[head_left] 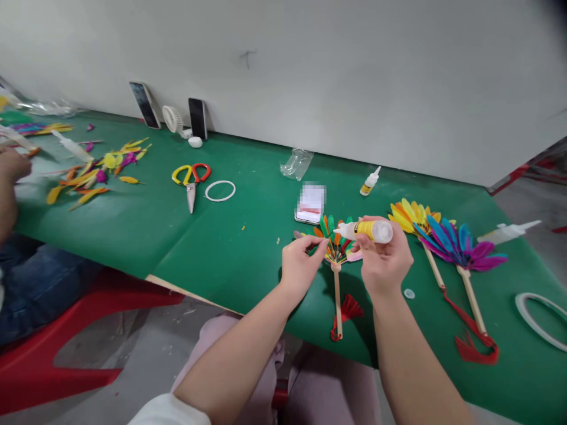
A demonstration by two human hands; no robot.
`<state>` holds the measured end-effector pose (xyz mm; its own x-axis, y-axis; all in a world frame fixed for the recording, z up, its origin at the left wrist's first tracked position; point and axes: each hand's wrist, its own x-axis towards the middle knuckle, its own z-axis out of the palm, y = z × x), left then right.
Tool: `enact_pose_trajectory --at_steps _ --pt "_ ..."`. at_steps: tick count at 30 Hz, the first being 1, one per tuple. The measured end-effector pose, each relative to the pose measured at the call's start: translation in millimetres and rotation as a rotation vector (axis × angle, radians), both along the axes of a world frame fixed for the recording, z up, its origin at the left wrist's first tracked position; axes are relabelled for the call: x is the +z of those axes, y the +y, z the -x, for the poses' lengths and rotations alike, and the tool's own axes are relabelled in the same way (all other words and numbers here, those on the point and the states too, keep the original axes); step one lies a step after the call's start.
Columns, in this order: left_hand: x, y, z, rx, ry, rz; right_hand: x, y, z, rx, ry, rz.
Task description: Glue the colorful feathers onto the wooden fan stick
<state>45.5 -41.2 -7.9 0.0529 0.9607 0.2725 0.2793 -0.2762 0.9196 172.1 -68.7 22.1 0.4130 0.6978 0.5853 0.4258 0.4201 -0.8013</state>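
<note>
A feather fan [337,283] with green and orange feathers, a wooden handle and a red tassel lies before me. Over its feathers, my right hand [384,260] grips a glue bottle [365,229] with a yellow label, tilted so the nozzle points left. My left hand [301,265] is at the fan's left side, thumb and forefinger pinched together close to the nozzle; what lies between the fingertips is too small to make out. Part of the feathers is hidden behind both hands.
To the right lie a yellow feather fan [411,215], a blue and purple one [467,245] and a roll of tape [538,319]. Another glue bottle [368,182] stands behind. Scissors [191,183] and a phone [310,203] lie nearby. At far left is another person's hand [15,164].
</note>
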Motion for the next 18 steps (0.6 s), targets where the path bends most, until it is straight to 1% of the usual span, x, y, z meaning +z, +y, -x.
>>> enact_pose_trajectory --at_steps 7,12,18 --pt "-1.1 -0.7 -0.5 -0.008 -0.027 0.017 -1.4 0.6 -0.5 0.003 0.023 -0.044" --pt "-1.4 -0.6 -0.3 -0.006 -0.019 0.016 -2.3 1.1 -2.2 -0.029 -0.012 -0.053" --pt "-0.6 -0.4 -0.3 -0.008 -0.017 0.020 1.4 0.7 -1.4 -0.052 -0.093 -0.052"
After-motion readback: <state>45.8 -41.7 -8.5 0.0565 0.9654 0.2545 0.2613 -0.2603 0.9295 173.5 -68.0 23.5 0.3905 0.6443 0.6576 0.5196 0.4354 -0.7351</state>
